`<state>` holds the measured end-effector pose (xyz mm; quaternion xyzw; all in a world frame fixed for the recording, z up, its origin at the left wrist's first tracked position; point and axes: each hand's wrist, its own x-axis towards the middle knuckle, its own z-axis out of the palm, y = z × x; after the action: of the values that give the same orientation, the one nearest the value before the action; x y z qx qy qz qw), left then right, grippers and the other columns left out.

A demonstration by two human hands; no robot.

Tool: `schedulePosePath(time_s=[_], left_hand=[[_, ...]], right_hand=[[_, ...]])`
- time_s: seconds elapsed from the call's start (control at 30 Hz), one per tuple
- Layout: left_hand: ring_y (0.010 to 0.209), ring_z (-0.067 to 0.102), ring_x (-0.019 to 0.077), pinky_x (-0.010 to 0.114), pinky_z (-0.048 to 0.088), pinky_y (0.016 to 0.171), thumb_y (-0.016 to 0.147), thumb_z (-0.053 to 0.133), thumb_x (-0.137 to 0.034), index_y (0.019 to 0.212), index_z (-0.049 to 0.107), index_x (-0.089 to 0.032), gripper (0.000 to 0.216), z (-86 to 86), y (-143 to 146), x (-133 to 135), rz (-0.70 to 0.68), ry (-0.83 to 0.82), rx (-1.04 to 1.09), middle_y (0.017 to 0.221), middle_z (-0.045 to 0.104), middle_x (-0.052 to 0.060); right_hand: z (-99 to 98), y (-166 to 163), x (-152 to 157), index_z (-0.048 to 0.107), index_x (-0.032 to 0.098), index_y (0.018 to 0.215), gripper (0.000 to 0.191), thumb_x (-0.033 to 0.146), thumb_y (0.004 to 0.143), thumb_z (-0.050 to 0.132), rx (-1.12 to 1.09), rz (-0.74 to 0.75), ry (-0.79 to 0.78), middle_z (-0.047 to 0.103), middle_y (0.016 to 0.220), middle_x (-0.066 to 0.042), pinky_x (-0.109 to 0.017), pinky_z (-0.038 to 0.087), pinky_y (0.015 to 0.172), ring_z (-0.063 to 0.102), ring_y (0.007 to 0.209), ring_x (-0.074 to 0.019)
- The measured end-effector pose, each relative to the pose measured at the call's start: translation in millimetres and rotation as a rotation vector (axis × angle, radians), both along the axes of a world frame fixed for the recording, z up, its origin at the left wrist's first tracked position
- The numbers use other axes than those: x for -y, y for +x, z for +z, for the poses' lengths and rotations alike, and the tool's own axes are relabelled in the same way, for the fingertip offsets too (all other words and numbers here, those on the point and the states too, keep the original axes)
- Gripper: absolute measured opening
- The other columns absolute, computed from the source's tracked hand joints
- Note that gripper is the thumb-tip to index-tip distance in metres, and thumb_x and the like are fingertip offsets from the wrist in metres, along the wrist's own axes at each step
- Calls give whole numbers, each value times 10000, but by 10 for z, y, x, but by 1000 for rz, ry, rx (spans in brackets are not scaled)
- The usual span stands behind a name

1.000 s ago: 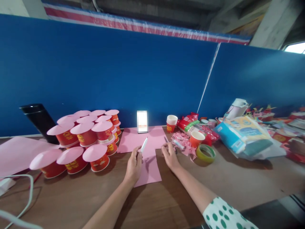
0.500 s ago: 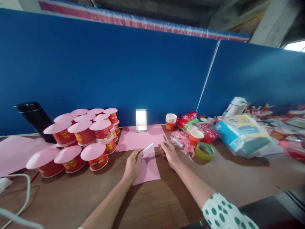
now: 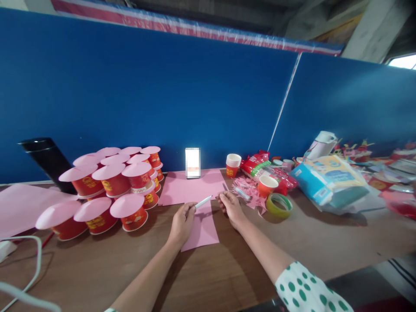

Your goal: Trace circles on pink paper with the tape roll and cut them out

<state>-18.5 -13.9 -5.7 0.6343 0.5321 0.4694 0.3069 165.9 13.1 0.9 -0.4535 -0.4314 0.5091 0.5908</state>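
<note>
The left hand (image 3: 181,222) grips a white pen (image 3: 203,202) (light, stiff); the right hand (image 3: 231,204) rests by the pink paper (image 3: 202,232), grip unclear; paper looks flimsy, best pinned flat at its edge

About twelve pink-topped red cups (image 3: 130,212) at left, three pink paper sheets (image 3: 191,190), one white pen (image 3: 203,202), one tape roll (image 3: 279,205), one stack of paper cups (image 3: 233,164), one open orange cup (image 3: 267,185), one black flask (image 3: 48,162) far left
</note>
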Motion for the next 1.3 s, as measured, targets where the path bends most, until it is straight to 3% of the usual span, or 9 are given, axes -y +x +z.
schedulePosePath(time_s=[1.3], left_hand=[[723,581,169,279,445,697,832,424,-330,958,647,-190,292,-10,-5,-10,-13,60,-83,810,652,38]], right_hand=[[20,-21,32,560,194,820,298,455,684,614,104,34,18,567,674,12,-170,263,386,439,477,-78]])
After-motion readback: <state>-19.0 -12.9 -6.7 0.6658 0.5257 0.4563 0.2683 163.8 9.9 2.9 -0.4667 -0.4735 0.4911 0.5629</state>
